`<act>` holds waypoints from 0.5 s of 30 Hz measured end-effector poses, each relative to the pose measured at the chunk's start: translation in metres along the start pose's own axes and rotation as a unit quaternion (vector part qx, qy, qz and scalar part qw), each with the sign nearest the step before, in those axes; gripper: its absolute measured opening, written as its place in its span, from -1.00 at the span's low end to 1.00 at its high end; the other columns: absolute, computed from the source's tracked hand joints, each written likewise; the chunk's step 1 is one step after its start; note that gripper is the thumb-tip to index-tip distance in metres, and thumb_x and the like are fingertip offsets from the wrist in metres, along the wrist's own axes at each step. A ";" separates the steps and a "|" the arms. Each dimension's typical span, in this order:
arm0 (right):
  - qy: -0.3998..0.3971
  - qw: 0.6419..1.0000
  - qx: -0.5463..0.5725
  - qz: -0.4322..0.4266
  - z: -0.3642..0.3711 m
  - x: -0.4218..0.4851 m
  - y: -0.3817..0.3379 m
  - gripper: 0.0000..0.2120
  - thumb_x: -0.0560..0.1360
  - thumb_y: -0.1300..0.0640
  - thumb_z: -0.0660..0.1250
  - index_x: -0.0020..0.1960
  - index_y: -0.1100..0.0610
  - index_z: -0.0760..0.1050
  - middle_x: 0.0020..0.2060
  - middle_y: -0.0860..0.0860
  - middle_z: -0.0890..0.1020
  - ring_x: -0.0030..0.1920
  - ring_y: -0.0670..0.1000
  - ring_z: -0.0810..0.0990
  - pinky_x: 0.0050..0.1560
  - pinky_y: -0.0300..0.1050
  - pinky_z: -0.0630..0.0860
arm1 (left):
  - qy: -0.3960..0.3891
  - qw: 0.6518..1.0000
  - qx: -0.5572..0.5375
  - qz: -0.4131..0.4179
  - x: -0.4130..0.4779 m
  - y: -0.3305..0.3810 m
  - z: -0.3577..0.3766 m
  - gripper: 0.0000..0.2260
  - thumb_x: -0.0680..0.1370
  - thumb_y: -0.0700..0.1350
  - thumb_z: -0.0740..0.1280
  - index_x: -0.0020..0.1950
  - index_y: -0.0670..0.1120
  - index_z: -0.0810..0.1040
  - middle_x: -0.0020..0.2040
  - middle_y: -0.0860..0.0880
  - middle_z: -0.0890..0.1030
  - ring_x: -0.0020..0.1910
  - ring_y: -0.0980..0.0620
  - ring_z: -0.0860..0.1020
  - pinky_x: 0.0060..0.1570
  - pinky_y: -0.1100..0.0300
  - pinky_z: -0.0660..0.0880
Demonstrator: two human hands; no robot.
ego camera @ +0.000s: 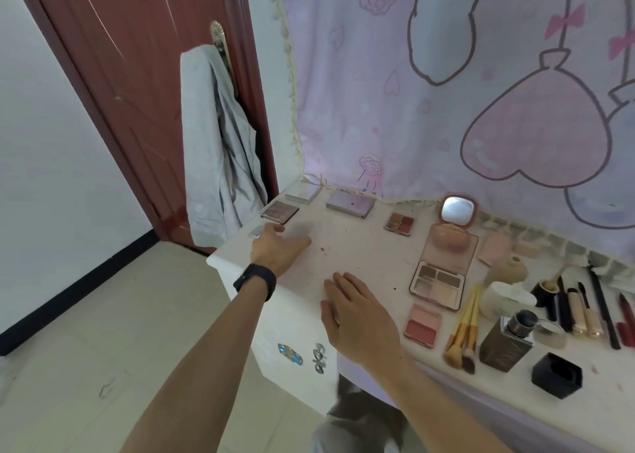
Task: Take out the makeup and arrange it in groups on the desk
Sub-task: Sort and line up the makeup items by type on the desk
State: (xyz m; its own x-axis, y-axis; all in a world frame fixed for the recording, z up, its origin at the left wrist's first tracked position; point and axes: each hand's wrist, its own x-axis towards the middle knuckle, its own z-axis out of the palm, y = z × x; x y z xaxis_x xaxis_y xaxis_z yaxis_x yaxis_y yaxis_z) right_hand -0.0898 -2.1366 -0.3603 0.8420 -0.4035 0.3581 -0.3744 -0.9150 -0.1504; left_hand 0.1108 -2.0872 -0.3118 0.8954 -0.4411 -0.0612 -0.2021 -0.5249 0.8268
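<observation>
Right hand lies flat over the desk, fingers straight and close together, with a blush palette just right of them. Left hand reaches ahead, fingers loosely extended and blurred; a brown eyeshadow palette sits just beyond its fingertips.

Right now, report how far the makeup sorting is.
Done: flat eyeshadow palettes lie at the white desk's far left; yellow-handled brushes and gold tubes sit grouped right. In hand: nothing; left hand hovers by a small silvery case, right hand rests open. Left: that case, perhaps.
</observation>
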 end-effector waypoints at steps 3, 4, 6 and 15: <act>-0.024 1.000 0.011 -0.002 -0.001 0.000 0.000 -0.46 0.64 -0.07 -0.01 0.38 0.17 0.55 0.33 0.09 0.61 0.38 0.09 0.53 0.47 -0.04 0.37 | 0.004 0.991 -0.127 -0.029 -0.024 -0.007 -0.016 -0.52 0.34 0.19 0.48 0.15 0.01 0.51 0.04 0.02 0.62 0.01 0.00 0.58 0.03 0.11 0.52; -0.040 0.999 0.024 -0.001 0.000 0.001 0.001 -0.44 0.65 -0.08 -0.05 0.42 0.17 0.51 0.38 0.10 0.56 0.43 0.10 0.47 0.51 -0.04 0.31 | -0.006 0.982 -0.186 -0.034 -0.034 -0.009 -0.020 -0.50 0.32 0.17 0.49 0.16 -0.03 0.54 0.00 -0.01 0.65 -0.02 -0.01 0.61 0.06 0.08 0.56; -0.050 0.997 0.061 0.006 -0.001 0.002 0.002 -0.47 0.67 -0.05 -0.02 0.45 0.18 0.47 0.42 0.11 0.52 0.48 0.10 0.41 0.56 -0.07 0.21 | -0.050 0.946 -0.318 -0.040 -0.057 -0.008 -0.028 -0.44 0.29 0.10 0.51 0.19 -0.16 0.57 -0.12 -0.06 0.66 -0.10 -0.03 0.65 0.04 0.10 0.61; 0.003 0.761 0.582 0.287 -0.073 -0.011 0.000 -0.66 0.68 -0.17 0.14 0.12 -0.01 0.61 -0.04 -0.02 0.74 -0.05 -0.01 0.73 0.03 -0.06 0.59 | -0.103 0.973 -0.154 0.138 -0.149 0.003 -0.052 -0.47 0.25 0.17 0.54 0.18 0.13 0.52 -0.03 0.13 0.68 -0.03 0.16 0.63 -0.04 0.34 0.54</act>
State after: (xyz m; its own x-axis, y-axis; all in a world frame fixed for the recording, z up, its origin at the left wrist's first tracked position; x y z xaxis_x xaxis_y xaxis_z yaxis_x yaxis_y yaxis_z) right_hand -0.1276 -2.1313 -0.2975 0.6665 -0.7423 -0.0694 -0.0781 0.0231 -0.9967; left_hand -0.0025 -1.9857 -0.2711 0.7185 -0.6878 0.1031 -0.2670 -0.1359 0.9541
